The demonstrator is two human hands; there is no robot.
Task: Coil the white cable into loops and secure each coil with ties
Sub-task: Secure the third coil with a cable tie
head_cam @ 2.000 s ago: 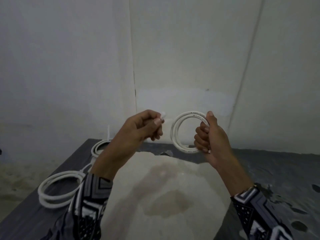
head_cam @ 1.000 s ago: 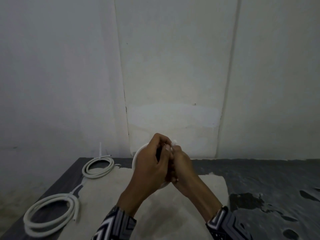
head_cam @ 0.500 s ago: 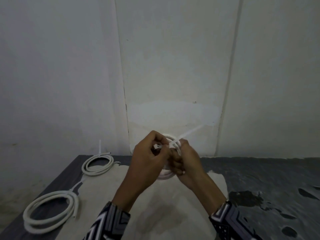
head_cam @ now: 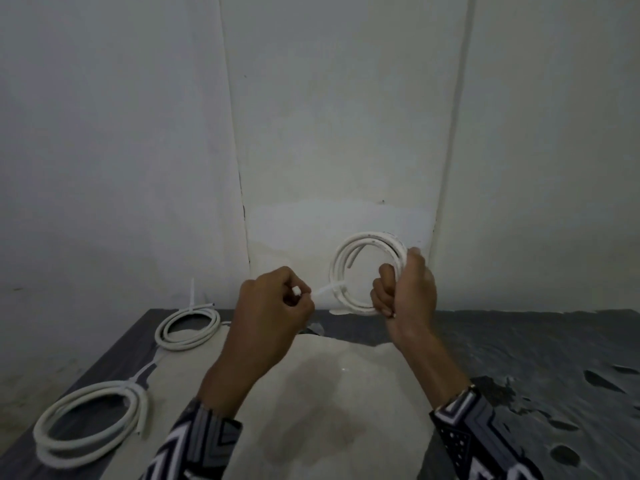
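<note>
A small white cable coil (head_cam: 341, 265) stands upright in the air above the table, gripped on its right side by my right hand (head_cam: 407, 285). A white tie (head_cam: 329, 290) is wrapped around the coil's lower left. Its free tail runs leftward into my left hand (head_cam: 273, 306), which pinches the tail's end between thumb and fingers. Both hands are a hand's width apart.
Two tied white coils lie on the dark table (head_cam: 519, 341): a large coil (head_cam: 91, 422) at front left and a smaller coil (head_cam: 188, 329) behind it. A beige cloth (head_cam: 329, 393) covers the table's middle. A white wall stands close behind.
The hands were together at the coil, threading the tie. They have since drawn apart: my left hand pulled the tie's tail leftward, my right hand moved the coil up and right.
</note>
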